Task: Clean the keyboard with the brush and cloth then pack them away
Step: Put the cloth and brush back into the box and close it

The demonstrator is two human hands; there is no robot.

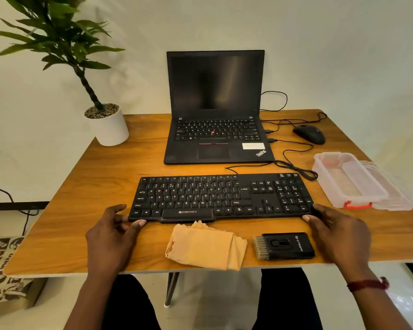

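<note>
A black keyboard (222,196) lies flat on the wooden table (86,191), near its front edge. My left hand (112,234) pinches the keyboard's near left corner between thumb and fingers. My right hand (339,234) grips the near right corner the same way. In front of the keyboard lies a folded orange cloth (205,246). To its right a black brush (284,245) lies flat with its short bristles pointing left. Neither hand touches the cloth or the brush.
An open black laptop (215,110) stands behind the keyboard, with a mouse (309,134) and loose cables (293,163) to its right. A clear plastic box (351,179) with a red clasp sits at the right edge, its lid beside it. A potted plant (107,125) occupies the back left corner.
</note>
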